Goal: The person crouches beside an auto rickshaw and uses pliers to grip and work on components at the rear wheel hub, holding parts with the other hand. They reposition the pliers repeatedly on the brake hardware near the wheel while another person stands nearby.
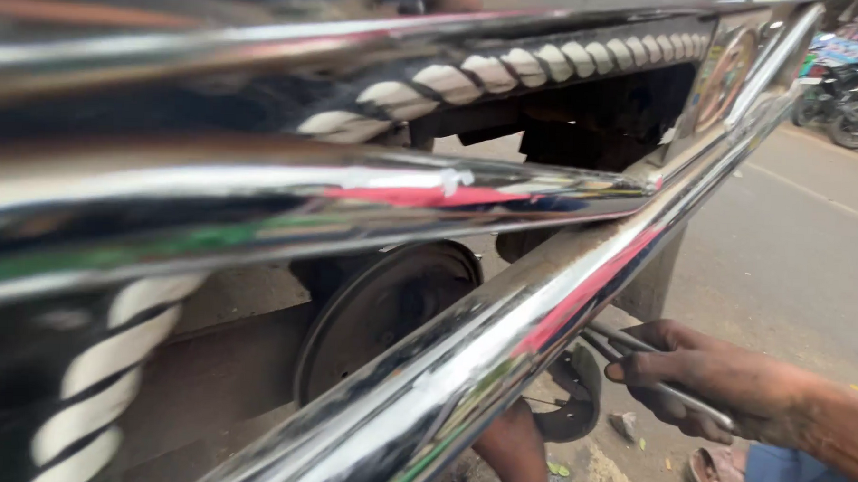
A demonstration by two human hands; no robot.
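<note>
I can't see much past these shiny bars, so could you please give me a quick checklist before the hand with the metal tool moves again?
1. Grip on the metal tool: ok; the right hand is closed around its slim handles.
2. Tool tip seated on a part: cannot tell; the chrome bar hides it.
3. View of the brake drum: ok, partly visible between the bars.
4. Left hand position: cannot tell; it is out of view.
5. Foot clearance: not ok; a sandalled foot sits directly below the hand.
</note>
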